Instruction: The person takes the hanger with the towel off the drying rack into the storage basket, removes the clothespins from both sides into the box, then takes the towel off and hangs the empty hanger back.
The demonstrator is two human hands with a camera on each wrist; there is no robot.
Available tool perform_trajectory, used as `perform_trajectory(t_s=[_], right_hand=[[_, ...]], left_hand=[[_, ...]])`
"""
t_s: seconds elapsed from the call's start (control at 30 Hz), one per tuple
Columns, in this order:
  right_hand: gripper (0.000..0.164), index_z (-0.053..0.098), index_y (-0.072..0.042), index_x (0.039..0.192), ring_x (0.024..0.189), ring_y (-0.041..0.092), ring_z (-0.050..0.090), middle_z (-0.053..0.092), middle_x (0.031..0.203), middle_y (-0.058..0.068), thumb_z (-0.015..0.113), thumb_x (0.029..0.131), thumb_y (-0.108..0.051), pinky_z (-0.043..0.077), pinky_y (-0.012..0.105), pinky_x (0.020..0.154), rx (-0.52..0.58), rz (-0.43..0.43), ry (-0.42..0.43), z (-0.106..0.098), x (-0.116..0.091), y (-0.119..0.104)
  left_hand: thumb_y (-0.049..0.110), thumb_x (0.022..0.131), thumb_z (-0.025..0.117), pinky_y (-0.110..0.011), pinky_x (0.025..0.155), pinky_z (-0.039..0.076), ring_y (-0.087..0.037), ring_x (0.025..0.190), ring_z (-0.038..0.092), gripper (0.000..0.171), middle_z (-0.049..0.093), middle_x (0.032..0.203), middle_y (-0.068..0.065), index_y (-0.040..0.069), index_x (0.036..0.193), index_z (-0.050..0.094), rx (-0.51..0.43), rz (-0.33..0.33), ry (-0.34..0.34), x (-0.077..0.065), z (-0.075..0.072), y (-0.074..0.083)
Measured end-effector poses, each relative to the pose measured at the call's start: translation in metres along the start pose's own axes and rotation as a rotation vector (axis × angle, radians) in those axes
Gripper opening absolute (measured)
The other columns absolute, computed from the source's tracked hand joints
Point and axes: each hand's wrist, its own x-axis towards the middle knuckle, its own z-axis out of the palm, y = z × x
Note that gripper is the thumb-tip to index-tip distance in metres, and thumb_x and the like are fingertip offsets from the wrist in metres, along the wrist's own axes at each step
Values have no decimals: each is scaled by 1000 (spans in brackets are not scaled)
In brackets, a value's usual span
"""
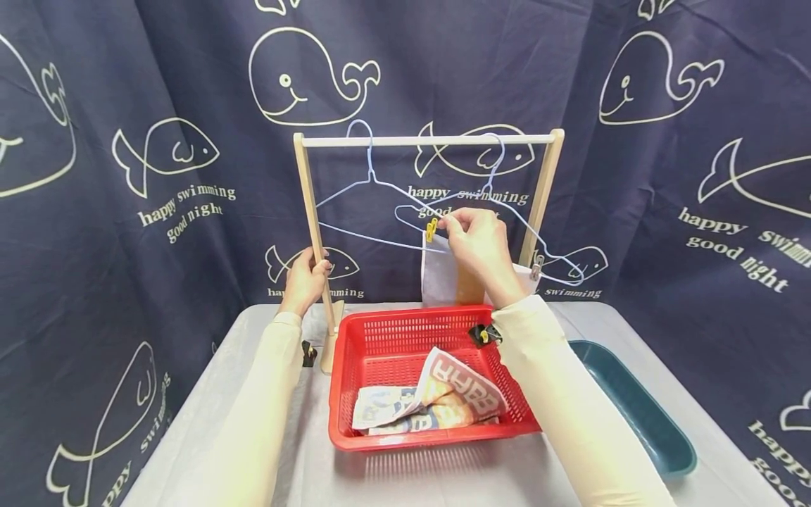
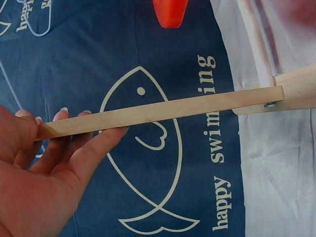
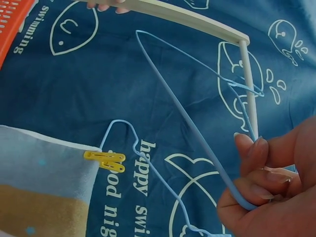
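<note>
My left hand (image 1: 306, 282) holds the left wooden post (image 1: 310, 190) of a small hanging rack; in the left wrist view its fingers lie along both sides of the post (image 2: 163, 109). My right hand (image 1: 478, 239) pinches the right end of a light blue clothes hanger (image 1: 370, 165), which hooks over the white rail (image 1: 431, 141). The right wrist view shows thumb and fingers curled on this hanger (image 3: 182, 111). Close to that hand, a second blue hanger (image 1: 489, 189) carries a printed cloth (image 1: 437, 278), with a yellow clothespin (image 3: 103, 158) at one corner and a silver clip (image 1: 537, 267) at the other.
Below the rack stands a red plastic basket (image 1: 437, 441) with folded printed cloth (image 1: 443, 394) inside. A dark teal tray (image 1: 683, 458) sits to the right, partly behind my right sleeve. Navy whale-print fabric (image 1: 431, 63) hangs around the table.
</note>
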Motion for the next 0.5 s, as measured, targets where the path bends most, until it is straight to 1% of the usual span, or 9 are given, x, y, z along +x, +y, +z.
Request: perform_trajectory(t_s=[0.17,0.27,0.5], right_hand=[[24,82,-15,101,78,27,56,72,77,4,59,100,-25,40,36,71,-1,10,-8,3,-3,5],[23,82,-17,100,80,26,56,73,80,3,60,100,-25,39,36,72,7,29,-10,5,-4,7],[23,82,-16,101,81,26,58,75,85,3,60,100,-25,41,36,72,-2,40,-13,10,-8,13]], left_hand=[[15,107,53,-52,98,52,-32,107,68,25,72,117,-19,6,130,59,13,4,0,-1,0,-1],[16,107,54,-52,98,52,-32,106,68,25,73,117,-18,6,129,59,18,10,2,0,0,-2],[17,107,53,-53,98,52,-32,107,68,25,73,116,-18,6,129,59,30,11,3,1,0,-3]])
